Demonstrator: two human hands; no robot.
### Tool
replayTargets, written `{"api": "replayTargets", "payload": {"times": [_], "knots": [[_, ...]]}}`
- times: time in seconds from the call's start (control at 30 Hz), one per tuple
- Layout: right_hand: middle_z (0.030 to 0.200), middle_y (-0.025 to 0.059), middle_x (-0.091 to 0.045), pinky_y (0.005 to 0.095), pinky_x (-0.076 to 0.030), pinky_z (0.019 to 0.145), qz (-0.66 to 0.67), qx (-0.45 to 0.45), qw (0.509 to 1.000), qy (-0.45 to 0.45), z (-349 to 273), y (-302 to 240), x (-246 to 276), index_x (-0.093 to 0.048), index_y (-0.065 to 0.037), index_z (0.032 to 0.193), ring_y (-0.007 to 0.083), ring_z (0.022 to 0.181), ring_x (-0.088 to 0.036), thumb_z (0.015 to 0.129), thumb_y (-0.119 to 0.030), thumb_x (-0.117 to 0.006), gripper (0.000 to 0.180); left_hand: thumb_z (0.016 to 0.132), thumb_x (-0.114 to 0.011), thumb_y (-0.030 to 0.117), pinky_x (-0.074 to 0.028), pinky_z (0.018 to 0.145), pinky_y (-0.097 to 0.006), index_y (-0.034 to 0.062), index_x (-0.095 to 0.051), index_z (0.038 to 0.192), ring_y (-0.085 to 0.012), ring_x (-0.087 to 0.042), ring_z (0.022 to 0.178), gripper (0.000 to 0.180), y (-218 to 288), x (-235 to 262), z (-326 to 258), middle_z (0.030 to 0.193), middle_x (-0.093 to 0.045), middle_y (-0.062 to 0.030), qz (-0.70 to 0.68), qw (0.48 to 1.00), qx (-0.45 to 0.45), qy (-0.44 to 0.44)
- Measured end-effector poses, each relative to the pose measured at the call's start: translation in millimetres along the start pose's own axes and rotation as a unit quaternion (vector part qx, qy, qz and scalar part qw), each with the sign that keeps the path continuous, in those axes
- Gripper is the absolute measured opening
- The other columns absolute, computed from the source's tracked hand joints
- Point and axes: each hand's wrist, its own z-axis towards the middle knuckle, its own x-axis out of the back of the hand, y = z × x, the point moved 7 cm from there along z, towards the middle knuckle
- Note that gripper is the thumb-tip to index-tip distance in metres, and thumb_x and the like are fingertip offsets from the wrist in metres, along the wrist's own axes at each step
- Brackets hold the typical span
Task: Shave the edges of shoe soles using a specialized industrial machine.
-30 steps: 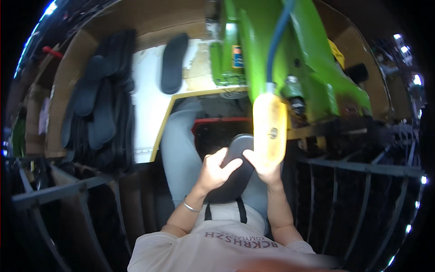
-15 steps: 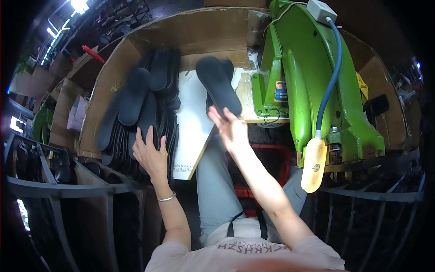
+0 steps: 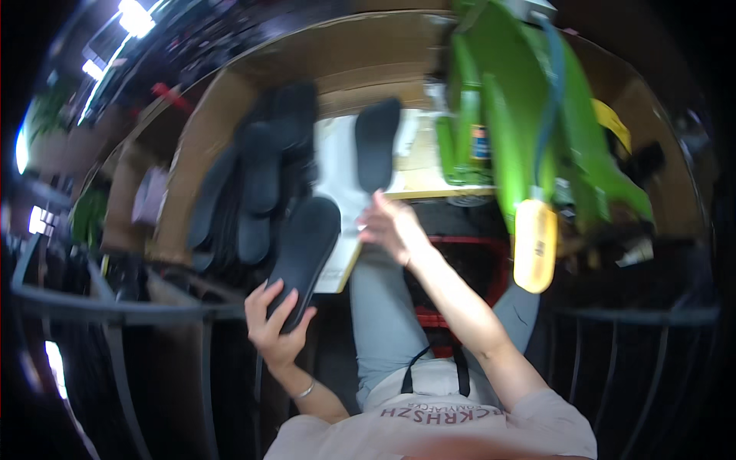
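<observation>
A black shoe insole [image 3: 305,245] is in my left hand [image 3: 274,326], which grips its near end with fingers spread over the top. The insole is tilted, its far end over the white board [image 3: 335,146]. Another black insole [image 3: 376,142] lies farther off on that board, pointing away from me. My right hand [image 3: 395,230], a little blurred, is just below this insole's near end, fingers apart with nothing seen in them. Left of the board, several dark insoles [image 3: 261,169] are piled in overlapping stacks.
A cardboard wall [image 3: 345,54] curves around the work surface. On the right stands a green machine [image 3: 506,130] with a blue flexible neck ending in a yellow lamp head [image 3: 534,249]. Grey metal rails [image 3: 153,313] run along the near left. A red crate-like object [image 3: 483,268] is below.
My left hand has come from the stacks toward me, now gripping an insole. My right hand has drawn back from the insoles on the board, where only one now shows. The view shifted slightly.
</observation>
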Motion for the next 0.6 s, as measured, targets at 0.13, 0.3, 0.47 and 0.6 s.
{"api": "replayTargets", "payload": {"times": [0.13,0.3,0.47,0.6], "knots": [[0.098,0.0067,-0.061,0.0317,-0.051,0.076,-0.061,-0.004,0.997,-0.037,-73.5,17.5,28.8,-0.051,-0.003,0.118,0.0160,0.090,-0.060,0.079,-0.006,-0.068,0.043,0.059,-0.082,0.037,-0.047,0.081,-0.044,0.0040,-0.064,0.084,-0.0368,-0.057,0.093,0.045,39.6,-11.6,-9.1,0.099,-0.060,-0.0165,-0.201,0.969,-0.090,-0.113],[0.109,0.0100,-0.057,0.0308,-0.045,0.091,-0.050,0.136,0.989,0.042,-181.4,-3.4,131.8,-0.047,0.004,0.122,0.0177,0.102,-0.056,0.076,0.003,-0.066,0.049,0.071,-0.073,0.041,-0.048,0.086,-0.042,-0.0039,-0.045,0.120,-0.0321,-0.058,0.095,0.072,64.2,-110.5,-23.5,0.111,-0.053,-0.0217,-0.584,0.798,0.148,0.015],[0.098,0.0080,-0.060,0.0284,-0.049,0.081,-0.137,0.175,0.956,0.193,-286.1,31.3,202.4,-0.054,0.003,0.102,0.0148,0.090,-0.058,0.072,0.005,-0.070,0.034,0.081,-0.061,0.006,-0.038,0.052,-0.029,-0.0003,-0.063,0.079,-0.0097,-0.048,0.062,0.006,95.3,-252.4,-94.7,0.069,-0.057,-0.0060,-0.550,0.730,0.359,-0.190],[0.100,0.0075,-0.061,0.0278,-0.048,0.082,-0.153,0.193,0.940,0.237,-306.3,60.2,213.7,-0.055,0.003,0.107,0.0151,0.090,-0.059,0.074,0.000,-0.071,0.036,0.082,-0.066,0.018,-0.046,0.065,-0.026,-0.0026,-0.063,0.094,-0.0100,-0.054,0.069,0.024,195.4,-241.6,-38.9,0.077,-0.064,-0.0052,-0.568,0.725,0.231,-0.312]]}}
